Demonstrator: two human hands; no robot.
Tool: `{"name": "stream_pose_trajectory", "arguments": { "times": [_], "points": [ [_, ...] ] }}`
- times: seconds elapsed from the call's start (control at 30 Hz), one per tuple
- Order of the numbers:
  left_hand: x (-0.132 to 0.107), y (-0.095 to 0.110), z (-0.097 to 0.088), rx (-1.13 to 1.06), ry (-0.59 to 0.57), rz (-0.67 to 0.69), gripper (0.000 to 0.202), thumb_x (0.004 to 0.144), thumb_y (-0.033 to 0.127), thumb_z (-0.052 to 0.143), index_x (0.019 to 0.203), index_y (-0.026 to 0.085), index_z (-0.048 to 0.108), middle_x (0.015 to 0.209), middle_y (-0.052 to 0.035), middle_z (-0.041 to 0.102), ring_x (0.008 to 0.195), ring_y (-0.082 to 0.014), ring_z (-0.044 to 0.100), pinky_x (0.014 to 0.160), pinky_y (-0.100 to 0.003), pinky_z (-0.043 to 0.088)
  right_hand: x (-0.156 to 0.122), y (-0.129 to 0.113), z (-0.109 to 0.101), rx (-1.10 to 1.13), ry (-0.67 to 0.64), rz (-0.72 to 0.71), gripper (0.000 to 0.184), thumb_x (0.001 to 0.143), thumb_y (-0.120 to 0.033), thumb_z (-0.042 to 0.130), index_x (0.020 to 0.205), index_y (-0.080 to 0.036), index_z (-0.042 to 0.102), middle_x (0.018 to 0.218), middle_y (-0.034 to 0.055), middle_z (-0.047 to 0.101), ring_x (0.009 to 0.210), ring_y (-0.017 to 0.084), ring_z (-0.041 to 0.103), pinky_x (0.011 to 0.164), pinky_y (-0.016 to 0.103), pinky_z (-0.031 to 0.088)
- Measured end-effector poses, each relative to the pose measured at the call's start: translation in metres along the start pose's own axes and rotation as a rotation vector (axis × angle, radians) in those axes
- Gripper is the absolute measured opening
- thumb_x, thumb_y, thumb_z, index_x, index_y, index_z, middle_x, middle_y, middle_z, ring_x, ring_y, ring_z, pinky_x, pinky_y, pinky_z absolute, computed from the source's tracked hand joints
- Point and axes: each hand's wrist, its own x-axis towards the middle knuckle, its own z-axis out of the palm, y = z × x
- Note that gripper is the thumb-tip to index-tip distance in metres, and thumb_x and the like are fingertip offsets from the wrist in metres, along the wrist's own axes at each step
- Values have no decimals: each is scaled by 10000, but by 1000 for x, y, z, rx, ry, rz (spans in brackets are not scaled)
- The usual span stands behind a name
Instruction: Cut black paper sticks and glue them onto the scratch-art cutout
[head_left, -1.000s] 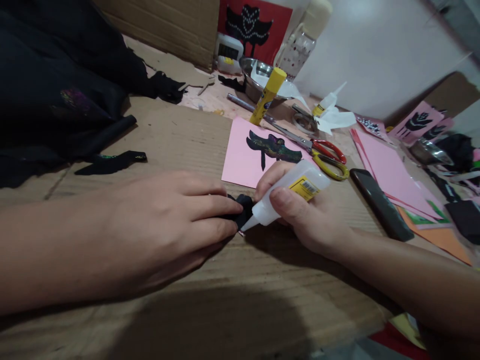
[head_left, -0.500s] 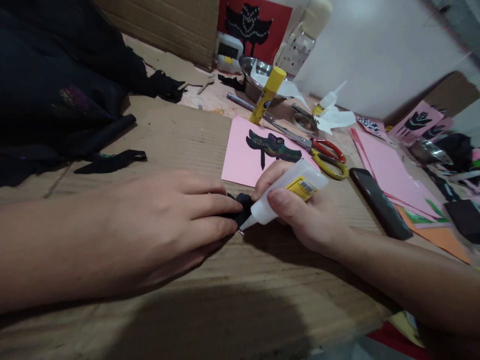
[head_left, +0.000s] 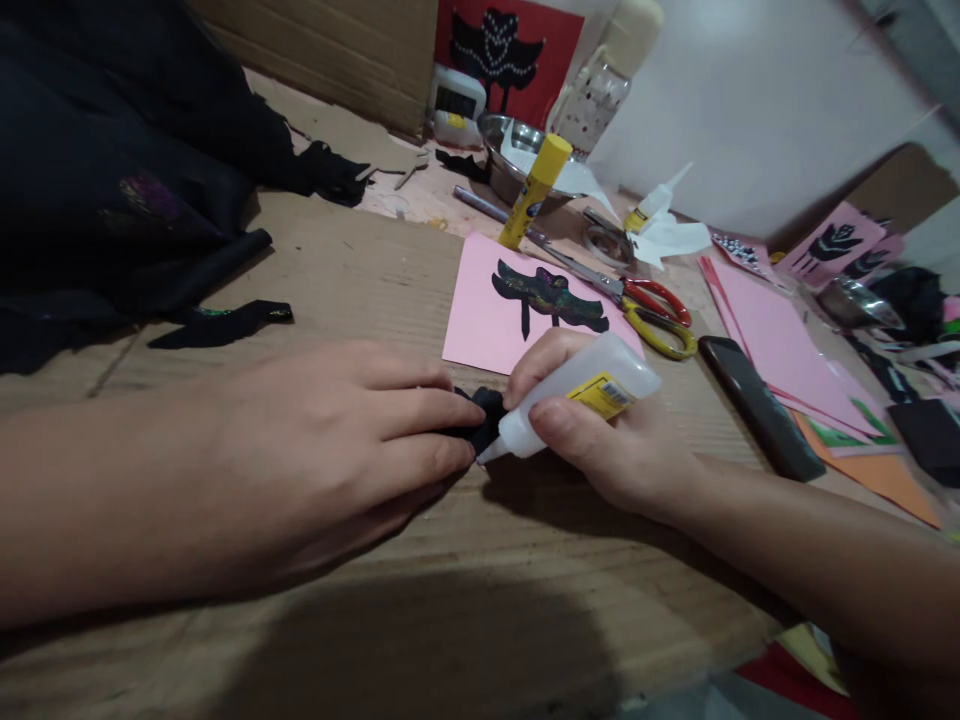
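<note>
My left hand [head_left: 352, 440] lies palm down with its fingers stretched out, the fingertips pressing on a small black fabric piece [head_left: 487, 408]. Most of that piece is hidden under the fingers. My right hand [head_left: 600, 435] is wrapped round a white squeeze glue bottle [head_left: 581, 385] with a yellow label. The bottle tilts down to the left, its nozzle at the lower edge of the black piece by my left fingertips. Just beyond the hands is a pink card [head_left: 472, 310] bearing a black glittery cutout [head_left: 551, 293].
A yellow glue stick [head_left: 534, 190] stands at the card's far edge. Scissors [head_left: 652, 310] and a phone [head_left: 761, 405] lie to the right, near pink sheets [head_left: 780, 330]. Black cloth [head_left: 112, 150] covers the far left. Behind are a metal bowl [head_left: 502, 165] and a bottle [head_left: 592, 100].
My right hand has tipped the glue bottle a little lower, its back end moving down and right. The nozzle shifted slightly along the black piece's edge. My left hand stays put.
</note>
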Motion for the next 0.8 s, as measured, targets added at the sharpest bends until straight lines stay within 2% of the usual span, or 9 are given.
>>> {"name": "stream_pose_trajectory", "arguments": {
  "times": [0.23, 0.43, 0.53, 0.7, 0.8],
  "points": [
    [-1, 0, -1, 3, -5, -15, 466, 1083, 80, 379, 1082, 151, 839, 1130, -105, 878, 1088, -286, 826, 1012, -459, 696, 1, -2, 1, -53, -12, 16, 502, 966, -752, 731, 877, -265, 644, 706, -8, 677, 587, 162, 594, 502, 285, 484],
    [0, 1, 0, -18, 12, -5, 437, 1079, 60, 393, 1083, 116, 827, 1125, -121, 874, 1086, -297, 827, 994, -478, 703, 0, -3, 0, -32, -24, -4, 442, 991, -675, 752, 868, -265, 642, 700, -15, 671, 585, 160, 603, 502, 281, 484],
    [0, 0, 0, -6, 17, -2, 431, 1081, 69, 401, 1065, 120, 829, 1115, -126, 874, 1060, -300, 832, 957, -475, 715, 0, -4, 0, -55, -15, 2, 469, 975, -710, 746, 863, -266, 641, 708, -9, 687, 595, 166, 609, 510, 289, 501],
    [1, 1, 0, 9, 17, -23, 473, 1104, 99, 377, 1042, 167, 840, 1113, -106, 881, 1063, -267, 834, 989, -421, 706, 1, -3, 1, -96, 5, -7, 488, 969, -744, 718, 853, -277, 633, 701, -1, 681, 601, 180, 612, 515, 304, 513],
    [3, 2, 0, -4, 27, -25, 465, 1105, 96, 386, 1021, 159, 839, 1116, -115, 880, 1043, -280, 838, 959, -430, 710, 1, -3, 1, -90, 2, -9, 498, 949, -758, 731, 861, -277, 633, 726, 1, 689, 601, 177, 619, 518, 305, 513]
  ]
}}
